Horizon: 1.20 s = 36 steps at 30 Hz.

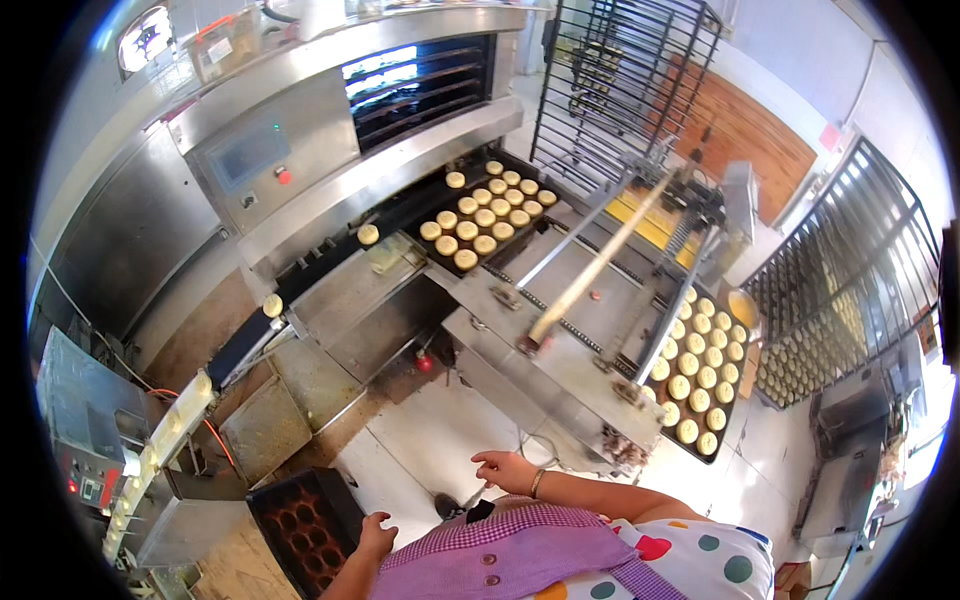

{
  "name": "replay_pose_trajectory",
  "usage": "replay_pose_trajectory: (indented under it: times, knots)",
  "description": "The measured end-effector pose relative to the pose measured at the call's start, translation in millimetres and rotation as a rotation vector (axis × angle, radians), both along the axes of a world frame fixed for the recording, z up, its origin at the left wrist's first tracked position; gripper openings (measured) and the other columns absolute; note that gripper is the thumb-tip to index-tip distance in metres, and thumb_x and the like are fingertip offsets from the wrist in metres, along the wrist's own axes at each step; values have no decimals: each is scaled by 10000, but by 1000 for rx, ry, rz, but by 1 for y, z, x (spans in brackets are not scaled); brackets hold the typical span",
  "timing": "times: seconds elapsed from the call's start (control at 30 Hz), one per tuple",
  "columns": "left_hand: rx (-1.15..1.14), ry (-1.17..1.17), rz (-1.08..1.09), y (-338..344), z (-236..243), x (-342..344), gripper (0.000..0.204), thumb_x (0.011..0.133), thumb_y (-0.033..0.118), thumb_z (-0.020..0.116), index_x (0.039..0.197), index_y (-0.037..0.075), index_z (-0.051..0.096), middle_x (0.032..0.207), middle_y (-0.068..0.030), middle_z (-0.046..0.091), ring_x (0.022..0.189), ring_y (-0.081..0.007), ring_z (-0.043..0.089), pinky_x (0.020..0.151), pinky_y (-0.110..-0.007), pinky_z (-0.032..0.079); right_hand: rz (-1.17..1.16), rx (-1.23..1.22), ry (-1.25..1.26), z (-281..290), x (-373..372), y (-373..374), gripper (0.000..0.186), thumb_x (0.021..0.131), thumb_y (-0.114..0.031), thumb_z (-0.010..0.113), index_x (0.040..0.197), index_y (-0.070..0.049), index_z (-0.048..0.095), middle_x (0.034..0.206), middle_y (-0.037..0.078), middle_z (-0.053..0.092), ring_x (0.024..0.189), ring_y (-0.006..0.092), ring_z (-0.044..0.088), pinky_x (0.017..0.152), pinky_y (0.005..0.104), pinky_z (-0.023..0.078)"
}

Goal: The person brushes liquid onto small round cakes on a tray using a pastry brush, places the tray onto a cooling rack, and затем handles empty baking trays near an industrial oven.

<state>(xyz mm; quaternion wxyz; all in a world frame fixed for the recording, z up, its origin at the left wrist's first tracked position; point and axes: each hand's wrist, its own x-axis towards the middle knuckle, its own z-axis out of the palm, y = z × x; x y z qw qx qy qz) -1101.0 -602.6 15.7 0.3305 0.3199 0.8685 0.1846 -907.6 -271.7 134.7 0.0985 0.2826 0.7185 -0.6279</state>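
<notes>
My right hand [508, 470] is in front of my body above the floor, its index finger stretched out to the left and the others loosely bent, with nothing in it. At the lower left, my left hand [375, 536] also holds nothing; its thumb and fingers are apart. It is nearest to a dark baking tray [352, 502] with round marks on its bottom, and whether they touch I cannot tell. Farther off, round pale pastries [484, 217] sit in rows on a black tray at the machine. Another full tray of pastries [706, 376] rests at the machine's right end.
A narrow conveyor [240, 345] carries single pastries up from the lower left. Behind it stands a steel machine with a screen [247, 158] and a red button. A black rack [625, 80] is at the back, and a rack with loaded trays [850, 270] stands at the right.
</notes>
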Motion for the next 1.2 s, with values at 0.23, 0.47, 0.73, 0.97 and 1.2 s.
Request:
replay_pose_trajectory:
  times: [0.23, 0.47, 0.73, 0.97, 1.2]
  knots:
    - [194, -100, -108, 135, 6, 165, 371, 725, 153, 661, 1080, 71, 588, 1100, -199, 516, 825, -301, 610, 844, -391, 475, -162, 134, 37, -11, 239, 18, 376, 870, -184, 549, 1229, -75, 525, 964, 85, 672, 803, 159, 661, 770, 293, 512]
    - [118, -217, -543, 289, 46, 419, 342, 774, 131, 613, 1104, 60, 557, 1138, -154, 507, 907, -276, 590, 818, -360, 476, -854, 184, -48, -33, 563, 40, 313, 849, -208, 587, 1121, -56, 616, 888, 120, 680, 781, 195, 653, 703, 319, 511]
    - [94, -219, -856, 387, 71, 560, 348, 787, 118, 595, 1127, 72, 534, 1167, -139, 497, 934, -275, 588, 815, -361, 475, -1206, -93, -85, -14, 701, 67, 363, 875, -197, 588, 1168, 15, 565, 985, 95, 654, 854, 144, 630, 661, 284, 516]
    - [145, -245, -608, 454, 46, 588, 340, 791, 86, 584, 1125, 59, 531, 1088, -150, 557, 894, -281, 607, 791, -361, 482, -905, 172, -51, -31, 724, 198, 339, 867, -155, 586, 1166, 5, 572, 989, 84, 653, 809, 142, 624, 650, 275, 514]
    - [405, -366, -537, 571, 30, 660, 312, 790, 39, 566, 1100, 26, 532, 1054, -163, 570, 894, -306, 596, 773, -368, 483, -776, 257, -240, -38, 758, 336, 359, 834, -167, 609, 1161, -20, 586, 1020, 99, 652, 805, 165, 627, 693, 288, 509]
